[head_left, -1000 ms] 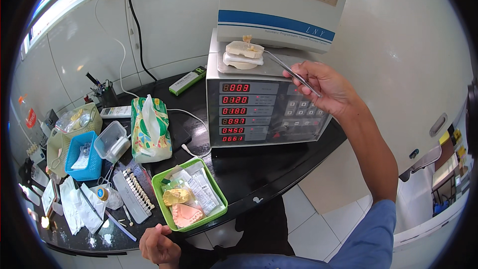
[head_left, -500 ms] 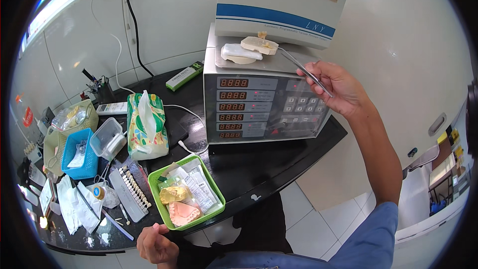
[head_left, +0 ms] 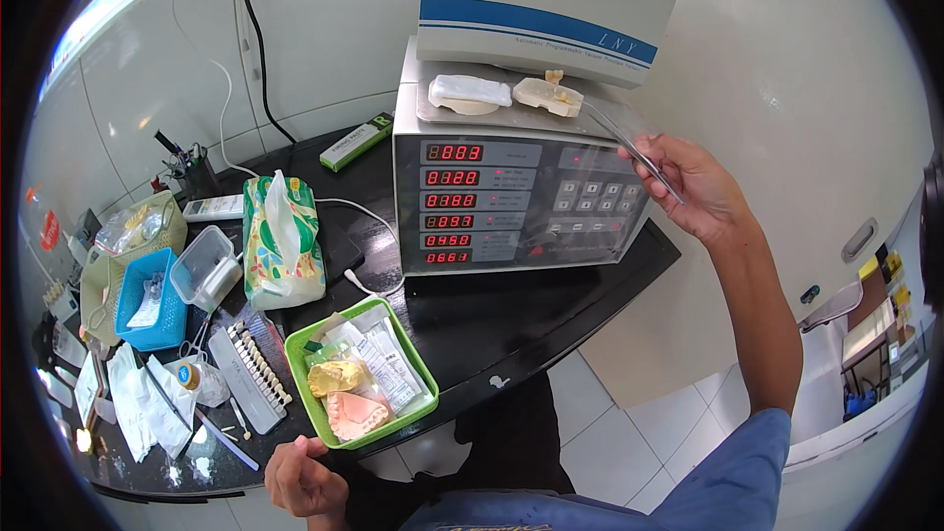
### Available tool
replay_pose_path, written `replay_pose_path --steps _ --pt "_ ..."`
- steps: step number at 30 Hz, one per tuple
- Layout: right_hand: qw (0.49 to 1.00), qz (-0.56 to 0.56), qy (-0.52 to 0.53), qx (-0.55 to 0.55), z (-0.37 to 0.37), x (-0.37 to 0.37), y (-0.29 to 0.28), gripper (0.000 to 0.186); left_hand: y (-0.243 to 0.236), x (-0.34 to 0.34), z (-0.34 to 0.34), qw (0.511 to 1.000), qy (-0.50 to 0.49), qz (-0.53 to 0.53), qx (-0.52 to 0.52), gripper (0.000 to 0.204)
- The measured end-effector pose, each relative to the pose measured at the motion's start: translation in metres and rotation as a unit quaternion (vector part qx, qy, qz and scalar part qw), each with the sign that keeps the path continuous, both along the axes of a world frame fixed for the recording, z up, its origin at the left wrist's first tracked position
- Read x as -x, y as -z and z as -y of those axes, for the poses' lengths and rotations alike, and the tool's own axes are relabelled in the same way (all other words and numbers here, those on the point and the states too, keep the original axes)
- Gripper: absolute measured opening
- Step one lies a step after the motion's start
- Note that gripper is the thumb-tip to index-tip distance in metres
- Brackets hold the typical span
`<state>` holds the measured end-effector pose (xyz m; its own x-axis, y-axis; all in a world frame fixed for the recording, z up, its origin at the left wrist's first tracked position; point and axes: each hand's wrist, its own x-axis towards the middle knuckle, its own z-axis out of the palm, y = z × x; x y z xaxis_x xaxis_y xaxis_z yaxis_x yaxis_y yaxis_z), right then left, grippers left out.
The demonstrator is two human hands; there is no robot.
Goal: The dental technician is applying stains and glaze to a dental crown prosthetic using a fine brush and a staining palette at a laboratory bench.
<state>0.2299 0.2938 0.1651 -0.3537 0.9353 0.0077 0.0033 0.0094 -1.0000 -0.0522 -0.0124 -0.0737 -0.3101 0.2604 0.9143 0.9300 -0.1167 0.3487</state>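
My right hand (head_left: 688, 182) grips long metal tweezers (head_left: 634, 155), whose tips touch a cream block (head_left: 544, 99) with a small yellowish piece standing on it. To its left, a white fibrous pad (head_left: 469, 89) lies on a cream base, both on the metal platform (head_left: 430, 115) of a grey machine (head_left: 516, 206) with red displays and a raised lid (head_left: 546, 10). My left hand (head_left: 305, 477) is loosely closed with nothing visible in it, low by the table edge near a green basket (head_left: 425, 378) holding pink and yellow dental models and packets.
The black table (head_left: 501, 324) also carries a tissue pack (head_left: 280, 265), blue basket (head_left: 147, 324), clear tub (head_left: 206, 265), grey shade guide (head_left: 246, 383), papers, tools and pens. Cables run down the tiled wall. A pale board (head_left: 639, 344) is right of the table's curved edge.
My right hand has moved rightward with the tweezers, and the cream block has shifted from on top of the white pad to the platform beside it. The displays flicker between frames.
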Motion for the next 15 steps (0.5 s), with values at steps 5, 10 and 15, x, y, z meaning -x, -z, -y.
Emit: replay_pose_path --steps 5,10,15 --pt "1.0 -0.002 -0.013 0.005 0.0001 -0.0047 0.0025 0.012 -0.0013 -0.0003 -0.0002 1.0 -0.003 -0.003 0.001 0.017" --pt "1.0 0.003 -0.011 0.005 -0.0006 -0.005 0.0029 0.013 -0.0016 -0.0006 -0.0005 1.0 -0.004 -0.004 0.0 0.017" --pt "1.0 0.027 -0.001 0.004 -0.0014 -0.0081 0.0007 0.017 -0.0002 -0.0002 0.0003 1.0 -0.007 -0.005 0.002 0.017"
